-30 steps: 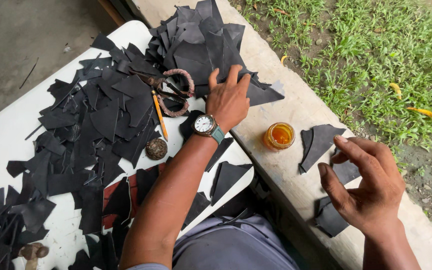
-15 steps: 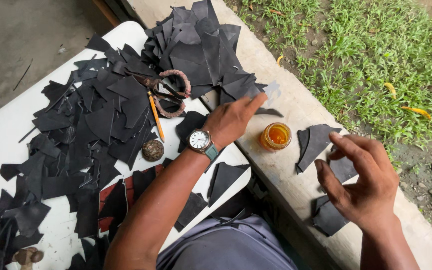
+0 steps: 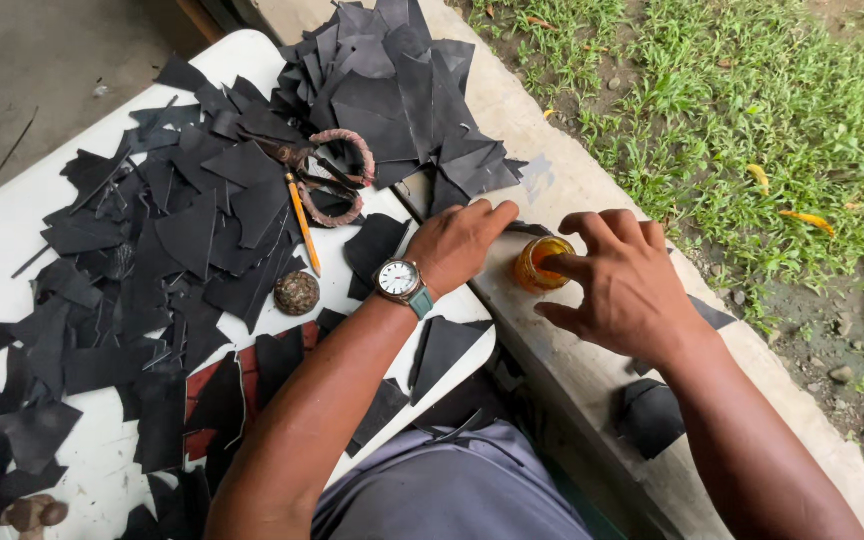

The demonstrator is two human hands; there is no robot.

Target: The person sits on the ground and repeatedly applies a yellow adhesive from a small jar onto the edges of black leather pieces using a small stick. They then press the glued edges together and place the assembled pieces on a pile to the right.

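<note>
Bare forearms, round silver wristwatch [image 3: 398, 280] with teal strap, grey-blue trousers [image 3: 452, 490]

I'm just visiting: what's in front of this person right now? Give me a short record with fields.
Setting: white table beside a concrete ledge, grass beyond
Left hand: at the table edge, fingertips reaching toward the jar; wristwatch on the wrist
Right hand: fingers at a small jar of amber liquid on the ledge
On table: black cut pieces, scissors, orange pencil
</note>
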